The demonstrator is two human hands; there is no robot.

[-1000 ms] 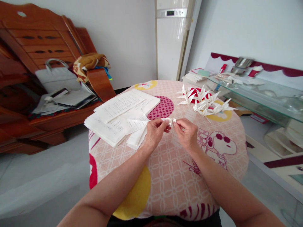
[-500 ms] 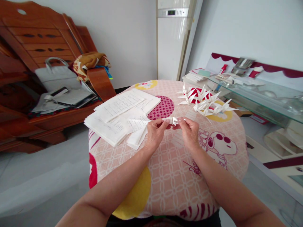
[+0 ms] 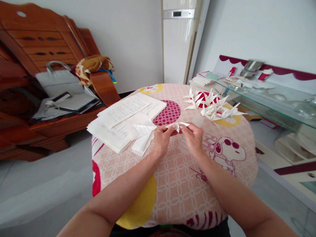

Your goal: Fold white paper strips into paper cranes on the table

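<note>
Where both hands (image 3: 161, 140) (image 3: 194, 137) nearly meet, they pinch folded white paper (image 3: 178, 127).

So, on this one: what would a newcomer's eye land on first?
Probably the cluster of pointed white paper foldings on the far right part of the pink tablecloth. Next, perhaps, the small folded white paper pinched mid-table between the left grip and the right grip, then the loose pile of written sheets to their left.
</note>
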